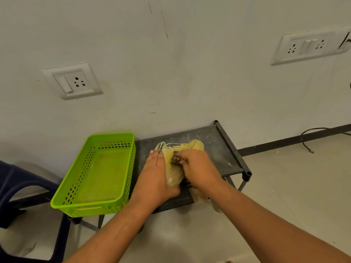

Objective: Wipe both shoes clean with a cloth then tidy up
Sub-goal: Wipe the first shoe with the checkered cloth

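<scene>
A pale yellow lace-up shoe [191, 147] with no readable branding lies on the dusty dark grey bench [218, 147], the left hand [155, 175] clamped along its side, the right hand [199, 166] closed on a dark bunched cloth [175, 159] against it, beside an empty lime-green perforated plastic basket [98, 173].

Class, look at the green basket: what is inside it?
The green basket shows only its bare, smudged floor; nothing lies in it. Its near wall hides a thin strip of the floor inside.
</scene>
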